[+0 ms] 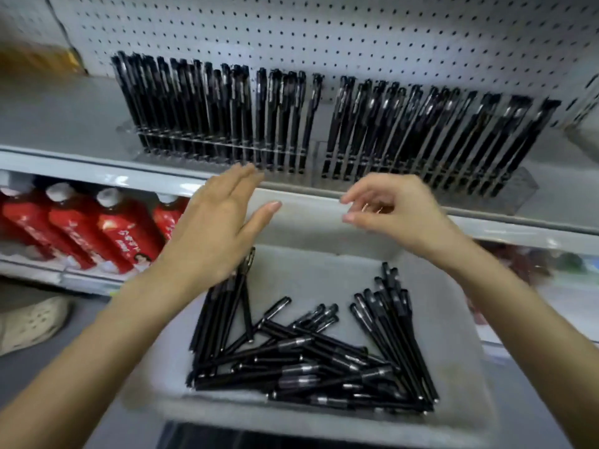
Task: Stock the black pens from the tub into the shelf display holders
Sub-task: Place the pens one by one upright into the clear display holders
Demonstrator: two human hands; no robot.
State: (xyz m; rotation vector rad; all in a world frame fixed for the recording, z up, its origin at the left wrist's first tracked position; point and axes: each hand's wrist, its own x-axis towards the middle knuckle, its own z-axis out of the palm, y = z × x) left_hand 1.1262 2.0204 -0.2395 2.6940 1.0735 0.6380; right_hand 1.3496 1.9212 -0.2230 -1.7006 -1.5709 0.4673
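Loose pens (311,354) in tub (460,319) below shelf (81,163), upright pens (207,108) in holders (505,192) on it.

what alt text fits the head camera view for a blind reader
A person's left hand, fingers straight, and right hand, loosely curled, hover above a grey tub of loose black pens. Behind, clear shelf holders hold rows of standing pens; red bottles sit on the shelf below.

Only one camera here, head-worn and wide-angle, so the shelf edge (97,171) bows a bit across the frame. It faces forward and down at the pegboard (356,34) from close in, near enough that the tub (453,303) fills the lower middle right under it, and a strip of floor (48,384) shows at bottom left.
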